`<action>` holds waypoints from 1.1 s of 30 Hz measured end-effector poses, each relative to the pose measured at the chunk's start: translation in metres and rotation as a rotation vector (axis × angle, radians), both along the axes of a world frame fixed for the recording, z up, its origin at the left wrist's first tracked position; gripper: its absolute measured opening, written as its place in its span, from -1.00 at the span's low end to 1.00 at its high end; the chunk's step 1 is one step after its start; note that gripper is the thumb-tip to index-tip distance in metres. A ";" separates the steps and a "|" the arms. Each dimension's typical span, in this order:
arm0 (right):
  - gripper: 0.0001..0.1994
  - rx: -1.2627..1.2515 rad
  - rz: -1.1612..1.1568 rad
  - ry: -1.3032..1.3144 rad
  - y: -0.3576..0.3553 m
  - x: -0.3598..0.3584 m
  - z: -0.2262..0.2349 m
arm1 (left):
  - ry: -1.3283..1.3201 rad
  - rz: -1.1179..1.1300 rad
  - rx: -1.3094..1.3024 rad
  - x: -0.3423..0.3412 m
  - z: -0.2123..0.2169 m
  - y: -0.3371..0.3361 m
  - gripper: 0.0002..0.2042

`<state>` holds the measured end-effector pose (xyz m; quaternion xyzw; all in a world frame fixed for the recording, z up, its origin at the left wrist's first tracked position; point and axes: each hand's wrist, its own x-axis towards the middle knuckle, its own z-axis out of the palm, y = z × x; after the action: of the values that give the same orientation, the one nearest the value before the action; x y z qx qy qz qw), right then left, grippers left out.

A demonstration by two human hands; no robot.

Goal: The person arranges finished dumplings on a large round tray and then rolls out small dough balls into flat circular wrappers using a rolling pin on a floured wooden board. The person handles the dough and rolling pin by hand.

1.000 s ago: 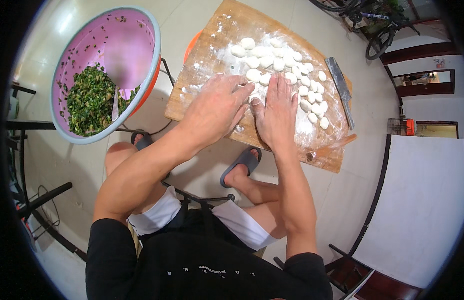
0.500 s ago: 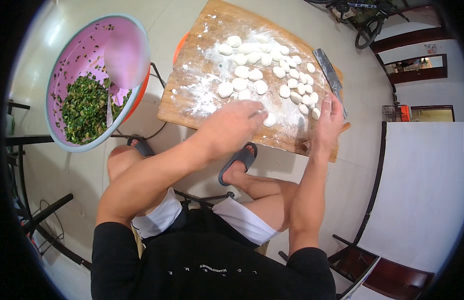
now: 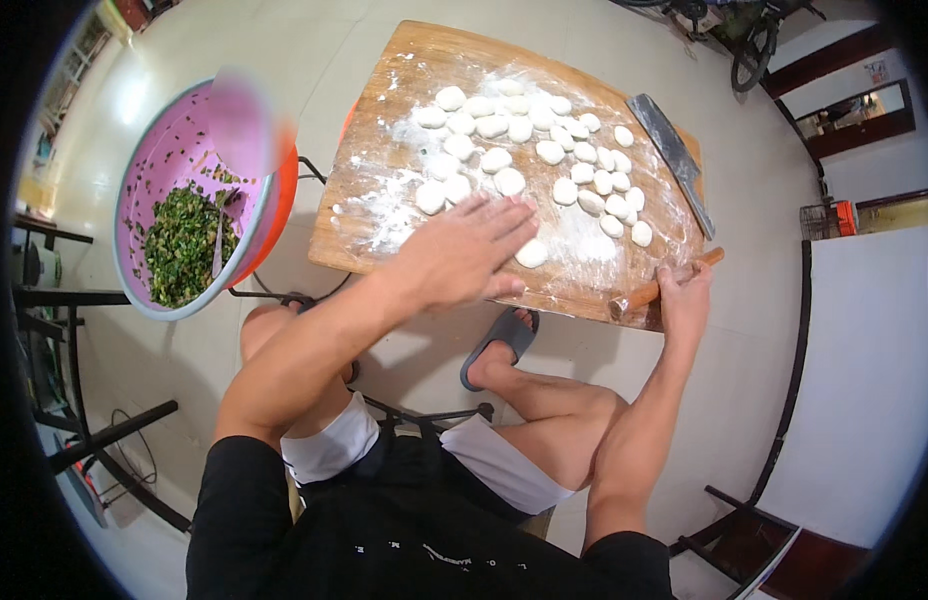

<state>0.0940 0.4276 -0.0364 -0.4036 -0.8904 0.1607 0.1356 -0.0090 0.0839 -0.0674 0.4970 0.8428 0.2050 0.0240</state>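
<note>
A pale tiled floor (image 3: 284, 55) spreads under everything, and a seated person in a black T-shirt (image 3: 404, 545) faces a floured wooden surface (image 3: 354, 250) whose near edge lies just beyond the knees. Left of it stands a pink bowl (image 3: 169, 140) with a pale blue rim, an orange basin (image 3: 277, 215) showing at its right side; a blurred patch hides part of the bowl's far right. Along the surface's right side lies a long grey blade (image 3: 674, 160), slanting from far left to near right. The left hand (image 3: 464, 250) is over the near edge, palm down, its grip slack with the fingers outspread; whether it touches the wood cannot be told. The right hand (image 3: 686, 290) is at the near right corner, its grip bent around a brown rolling pin (image 3: 639, 297) that lies slantwise there. In the bowl sits a chopped green filling (image 3: 189, 245) with a metal utensil (image 3: 220, 240) in it. Small white dough pieces (image 3: 492, 127) lie in loose clusters across the middle of the surface; a single dough piece (image 3: 531, 252) lies apart from these, just right of the left hand, near the front edge.
</note>
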 end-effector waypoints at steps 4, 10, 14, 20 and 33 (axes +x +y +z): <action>-0.38 -0.177 0.046 0.302 0.041 0.003 -0.037 | 0.058 0.013 -0.005 -0.039 0.004 0.003 -0.33; -0.50 -0.601 -0.057 0.711 0.050 0.011 -0.020 | 0.000 -0.034 0.103 -0.008 -0.004 0.039 -0.37; -0.50 -0.472 0.262 0.772 0.024 0.010 0.001 | 0.121 -0.093 0.092 0.023 -0.011 0.050 -0.31; -0.55 -0.048 0.793 0.431 -0.042 -0.005 0.026 | 0.124 0.225 0.302 0.023 0.012 0.007 -0.42; -0.43 0.180 1.243 0.035 -0.094 -0.002 0.016 | 0.099 0.338 -0.002 0.045 0.012 -0.008 -0.25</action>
<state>0.0919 0.3332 -0.0208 0.2052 -0.9664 0.1404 0.0650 0.0357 0.0755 -0.0558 0.3576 0.9148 0.1806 -0.0520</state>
